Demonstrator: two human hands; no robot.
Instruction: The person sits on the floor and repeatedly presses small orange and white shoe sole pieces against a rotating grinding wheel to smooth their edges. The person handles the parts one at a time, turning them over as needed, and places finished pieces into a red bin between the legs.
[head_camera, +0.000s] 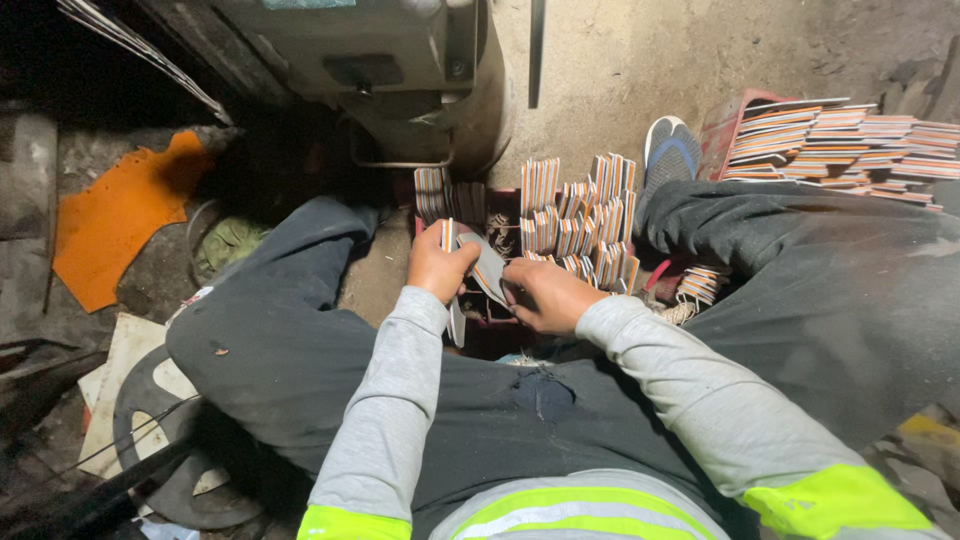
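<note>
Grey sole piece (487, 268) | left hand (438, 264) clamped on its upper edge | right hand (543, 296) pinching its lower end

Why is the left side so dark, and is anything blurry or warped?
Head view: light falls on the hands, left hand and right hand, and the striped stacks; the upper left corner sinks into shadow; the edges bow slightly, wide-angle; nothing looks noticeably blurred.

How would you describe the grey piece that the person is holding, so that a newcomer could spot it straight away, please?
Start at the red crate between the seated person's knees, packed with upright striped bundles. Just above its near edge, the left hand and right hand meet on a flat grey piece. Unlike the striped bundles, it is plain, single and curved.
</note>
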